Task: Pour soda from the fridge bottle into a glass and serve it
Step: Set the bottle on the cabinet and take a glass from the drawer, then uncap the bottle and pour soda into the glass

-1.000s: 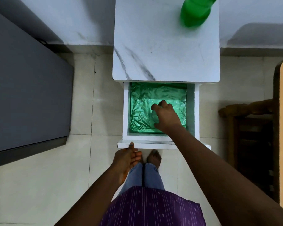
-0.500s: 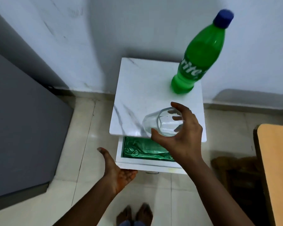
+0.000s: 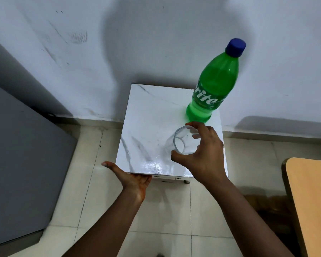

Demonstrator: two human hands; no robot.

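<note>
A green soda bottle (image 3: 214, 84) with a blue cap stands upright at the back right of a small white marble-patterned cabinet (image 3: 152, 115). My right hand (image 3: 202, 153) grips a clear empty glass (image 3: 180, 143) by its rim, thumb on the near side and fingers on the far side, over the cabinet top just in front of the bottle. My left hand (image 3: 132, 177) is flat against the cabinet's front, fingers straight, pressing the drawer, which looks closed.
A dark grey appliance (image 3: 22, 164) fills the left side. A wooden table edge (image 3: 311, 201) juts in at the right, with a dark wooden chair below it. White wall behind, pale tiled floor (image 3: 156, 210) below.
The right hand lifted the glass out of the green-lined drawer and carried it over the cabinet top toward the bottle. The left hand pushed the drawer in. The view tilted up.
</note>
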